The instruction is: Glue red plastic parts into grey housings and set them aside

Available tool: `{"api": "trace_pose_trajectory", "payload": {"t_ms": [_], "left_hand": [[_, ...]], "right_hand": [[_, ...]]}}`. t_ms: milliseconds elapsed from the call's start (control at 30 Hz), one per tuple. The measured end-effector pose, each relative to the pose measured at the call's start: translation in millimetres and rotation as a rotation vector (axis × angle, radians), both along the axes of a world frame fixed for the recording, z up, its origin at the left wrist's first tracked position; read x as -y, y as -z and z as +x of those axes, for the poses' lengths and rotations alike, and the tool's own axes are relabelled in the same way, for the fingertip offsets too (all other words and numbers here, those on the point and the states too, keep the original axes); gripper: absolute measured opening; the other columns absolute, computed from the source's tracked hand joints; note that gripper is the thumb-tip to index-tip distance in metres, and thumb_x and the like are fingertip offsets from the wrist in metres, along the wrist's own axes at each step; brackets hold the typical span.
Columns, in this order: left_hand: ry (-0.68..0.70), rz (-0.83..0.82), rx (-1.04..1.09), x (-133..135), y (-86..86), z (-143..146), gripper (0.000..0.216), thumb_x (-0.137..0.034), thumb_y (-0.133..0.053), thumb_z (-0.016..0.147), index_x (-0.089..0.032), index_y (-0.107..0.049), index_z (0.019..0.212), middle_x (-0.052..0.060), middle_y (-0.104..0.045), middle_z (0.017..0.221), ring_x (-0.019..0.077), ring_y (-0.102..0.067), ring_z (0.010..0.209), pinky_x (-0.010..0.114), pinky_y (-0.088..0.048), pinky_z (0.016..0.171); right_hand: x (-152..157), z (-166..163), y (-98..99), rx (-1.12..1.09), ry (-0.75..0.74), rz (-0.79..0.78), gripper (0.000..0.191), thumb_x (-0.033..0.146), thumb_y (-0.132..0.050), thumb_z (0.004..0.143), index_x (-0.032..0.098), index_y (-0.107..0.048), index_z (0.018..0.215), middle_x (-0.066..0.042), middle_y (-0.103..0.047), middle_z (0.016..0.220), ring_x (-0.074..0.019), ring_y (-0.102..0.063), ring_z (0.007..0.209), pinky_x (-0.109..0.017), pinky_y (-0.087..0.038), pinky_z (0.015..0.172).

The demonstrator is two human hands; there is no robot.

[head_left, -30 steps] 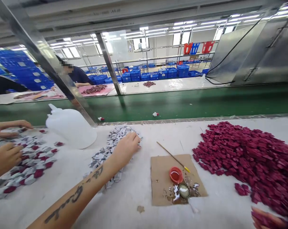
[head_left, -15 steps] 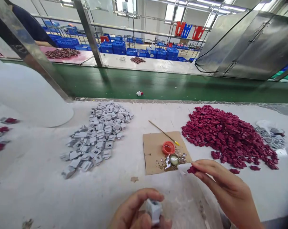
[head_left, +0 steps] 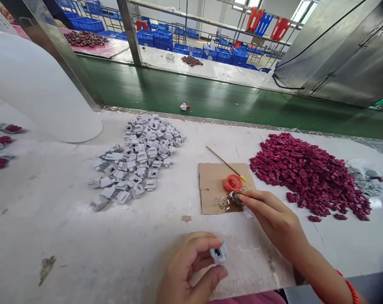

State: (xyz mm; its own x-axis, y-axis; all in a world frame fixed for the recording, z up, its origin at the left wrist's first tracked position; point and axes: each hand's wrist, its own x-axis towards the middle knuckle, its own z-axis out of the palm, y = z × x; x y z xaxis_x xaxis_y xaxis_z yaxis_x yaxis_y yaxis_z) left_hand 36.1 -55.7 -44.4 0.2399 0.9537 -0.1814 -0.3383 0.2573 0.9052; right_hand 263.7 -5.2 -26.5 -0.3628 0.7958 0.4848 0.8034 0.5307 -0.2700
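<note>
At the bottom centre my left hand pinches a light grey plastic housing between thumb and fingers, its square opening facing me. My right hand reaches over a cardboard piece, its fingertips closed together at a small brown ridged cap. The maroon piece seen in that pinch earlier is now hidden by the fingers and the cap. Beside the cap stands a red round lid with reddish liquid in it. Wet drops lie on the cardboard. A thin brush with a yellow end rests across its top edge.
Grey housings form a heap on the left, and maroon pieces a larger heap on the right. A white curved cover stands at left. Beyond the table runs a green belt carrying one grey-and-maroon part.
My right hand has moved left from beside the cardboard, bringing its fingertips to the brown cap. My left hand has turned the grey housing so its opening faces me. The view has tilted down.
</note>
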Motion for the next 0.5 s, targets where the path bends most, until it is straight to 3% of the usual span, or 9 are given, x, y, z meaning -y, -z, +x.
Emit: {"api": "trace_pose_trajectory", "payload": {"t_ms": [133,267,433,500], "left_hand": [[-0.032,0.259,-0.268,-0.9,3.7,-1.3,0.041,-0.004,-0.065,0.077,-0.035,-0.068,0.104,-0.005,-0.071,0.099,0.0088,-0.069,0.09,0.012,-0.054,0.079],[-0.061,0.449,-0.51,-1.0,9.5,-1.3,0.04,-0.005,-0.063,0.078,-0.031,-0.062,0.108,-0.005,-0.071,0.098,0.0092,-0.069,0.084,0.014,-0.055,0.078],[-0.033,0.706,-0.74,-3.2,16.1,-2.3,0.03,-0.006,-0.063,0.084,-0.023,-0.06,0.109,0.002,-0.071,0.099,0.0137,-0.068,0.092,0.02,-0.054,0.086],[0.021,0.786,-0.782,-4.9,16.2,-4.1,0.029,-0.006,-0.059,0.087,-0.021,-0.06,0.113,0.004,-0.072,0.101,0.0153,-0.066,0.095,0.023,-0.053,0.089]], "right_hand": [[0.6,-0.6,-0.2,-0.019,0.038,0.003,0.027,0.008,-0.051,0.093,0.021,-0.065,0.111,-0.007,-0.067,0.105,-0.017,-0.066,0.096,-0.029,-0.058,0.081],[17.6,-9.9,-5.9,-0.141,0.131,-0.019,0.026,0.008,-0.058,0.089,0.022,-0.064,0.111,-0.005,-0.067,0.108,-0.0166,-0.065,0.1,-0.028,-0.056,0.088],[58.4,-35.3,-4.1,-0.433,0.123,-0.216,0.023,0.013,-0.061,0.088,0.023,-0.065,0.108,-0.004,-0.069,0.094,-0.0172,-0.068,0.084,-0.024,-0.061,0.07],[69.9,-44.3,1.1,-0.494,0.123,-0.274,0.022,0.013,-0.061,0.088,0.023,-0.065,0.107,-0.005,-0.069,0.095,-0.0172,-0.069,0.085,-0.024,-0.061,0.071]]}}
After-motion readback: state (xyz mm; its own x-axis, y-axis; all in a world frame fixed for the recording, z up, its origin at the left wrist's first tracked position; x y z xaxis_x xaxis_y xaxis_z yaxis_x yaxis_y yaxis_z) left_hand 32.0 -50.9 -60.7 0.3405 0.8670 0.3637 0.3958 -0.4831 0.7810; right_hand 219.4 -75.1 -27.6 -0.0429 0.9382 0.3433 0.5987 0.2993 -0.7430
